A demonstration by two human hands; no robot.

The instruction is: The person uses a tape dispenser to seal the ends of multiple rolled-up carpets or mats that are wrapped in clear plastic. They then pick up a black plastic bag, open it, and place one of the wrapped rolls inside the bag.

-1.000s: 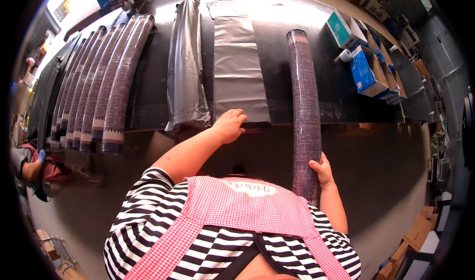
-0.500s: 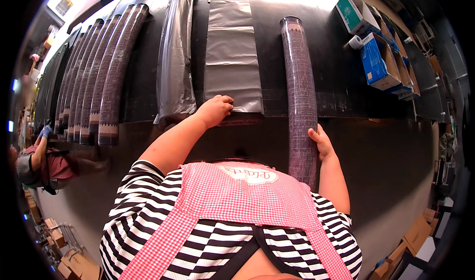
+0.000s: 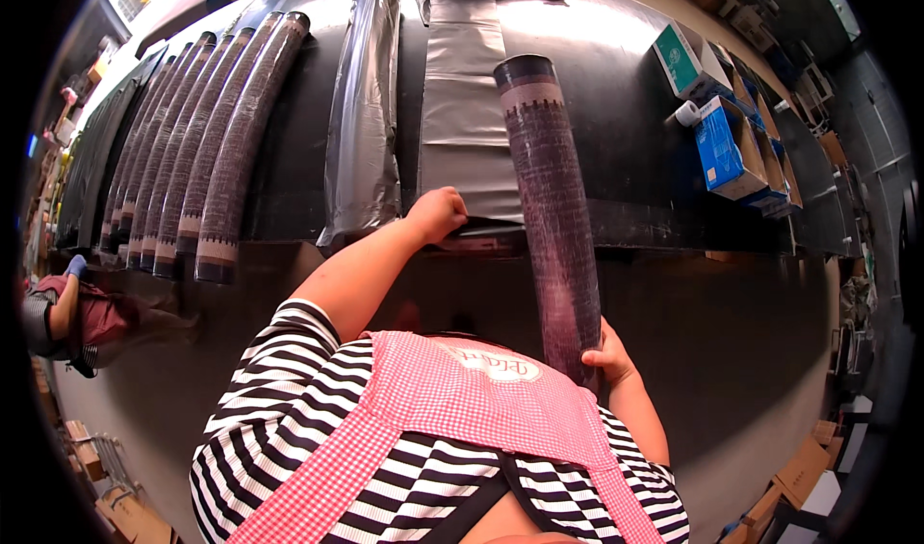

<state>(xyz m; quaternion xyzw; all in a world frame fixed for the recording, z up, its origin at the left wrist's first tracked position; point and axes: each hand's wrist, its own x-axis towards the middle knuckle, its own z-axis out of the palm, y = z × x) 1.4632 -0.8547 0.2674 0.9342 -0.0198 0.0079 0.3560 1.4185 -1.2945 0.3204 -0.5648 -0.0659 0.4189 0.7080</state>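
Observation:
A dark purple-grey rolled rug (image 3: pixel 553 207), seemingly in clear film, slants from near my apron over the table edge. My right hand (image 3: pixel 611 354) is closed on its near end, thumb on top. Its far end overlaps the right side of a flat grey plastic sleeve (image 3: pixel 469 92) lying on the black table. At the near edge of that sleeve my left hand (image 3: pixel 440 214) is closed, with the fingertips pinching the plastic; the exact grip is partly hidden. Left of it lies a long roll (image 3: pixel 364 121) covered in shiny grey plastic.
Several more rolled rugs (image 3: pixel 226 150) lie side by side on the left of the table (image 3: pixel 635 150). Open blue cartons (image 3: pixel 736 150), a green-and-white box (image 3: pixel 688 61) and a white tape roll (image 3: pixel 686 113) stand at right. A co-worker's gloved hand (image 3: pixel 75 266) is at far left.
The held rug has swung left, its far end now over the grey sleeve. My right hand has drawn closer to my body with it. My left hand stays at the sleeve's edge.

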